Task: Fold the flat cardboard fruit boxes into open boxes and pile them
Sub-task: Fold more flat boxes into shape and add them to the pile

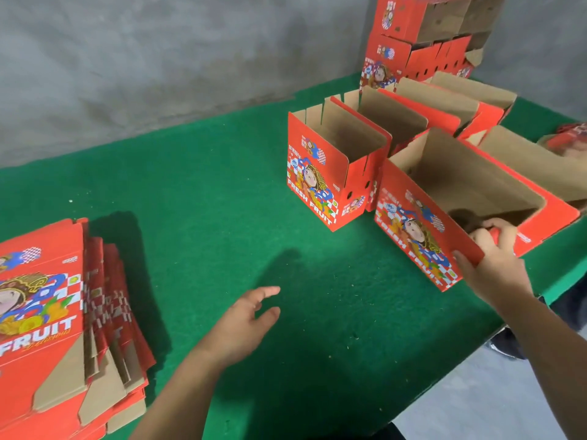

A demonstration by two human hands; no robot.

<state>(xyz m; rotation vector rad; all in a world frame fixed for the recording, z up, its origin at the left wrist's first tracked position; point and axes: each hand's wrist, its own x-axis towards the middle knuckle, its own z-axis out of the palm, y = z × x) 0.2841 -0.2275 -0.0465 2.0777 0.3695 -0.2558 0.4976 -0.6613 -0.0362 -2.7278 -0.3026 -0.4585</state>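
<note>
Head view: right hand (495, 249) gripping folded box (422, 230) corner

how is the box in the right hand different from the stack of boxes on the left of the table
The box in the right hand is folded up into an open box showing its brown inside; the stack of flat boxes lies unfolded in a fanned pile. The right hand grips the open box's near corner; no hand touches the flat stack, and the left hand hovers open over the green table. Both share the red fruit print.
</note>
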